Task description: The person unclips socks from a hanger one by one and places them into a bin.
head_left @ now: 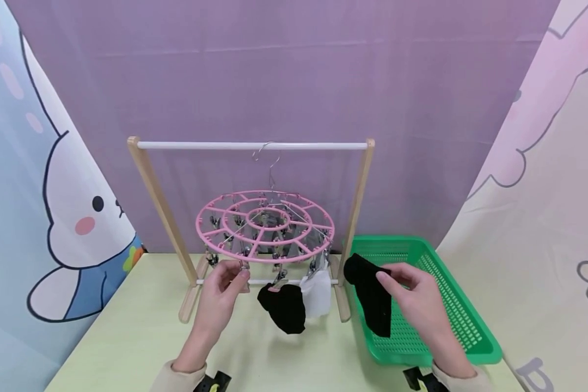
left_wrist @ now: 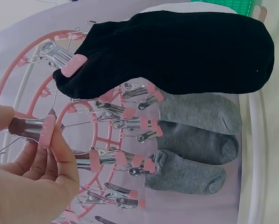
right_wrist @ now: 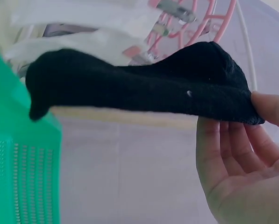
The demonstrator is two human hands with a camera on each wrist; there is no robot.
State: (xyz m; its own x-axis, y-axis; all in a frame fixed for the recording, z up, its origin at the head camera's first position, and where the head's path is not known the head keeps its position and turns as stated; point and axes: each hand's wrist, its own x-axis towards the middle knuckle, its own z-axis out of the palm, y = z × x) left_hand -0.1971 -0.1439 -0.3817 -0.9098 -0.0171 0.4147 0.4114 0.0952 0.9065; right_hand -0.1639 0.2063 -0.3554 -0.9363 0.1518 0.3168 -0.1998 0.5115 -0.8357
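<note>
My left hand (head_left: pixel 222 291) pinches a metal clothespin with pink tips (left_wrist: pixel 32 130) at the front rim of the round pink drying hanger (head_left: pixel 264 260). Between thumb and fingers, my right hand (head_left: pixel 416 291) holds a black sock (head_left: pixel 369 294) by its end, over the green basket's near-left side. Another black sock (head_left: pixel 284 307) hangs from a clip just right of my left hand, and a white sock (head_left: pixel 316 294) hangs beside it. In the left wrist view, several grey socks (left_wrist: pixel 195 112) hang from clips farther in.
The hanger hooks onto a white rail (head_left: pixel 201 145) on a wooden stand (head_left: pixel 161 212). A green perforated basket (head_left: pixel 470 321) stands right of it on the pale table (head_left: pixel 142 326). A purple cloth (head_left: pixel 294 81) hangs behind.
</note>
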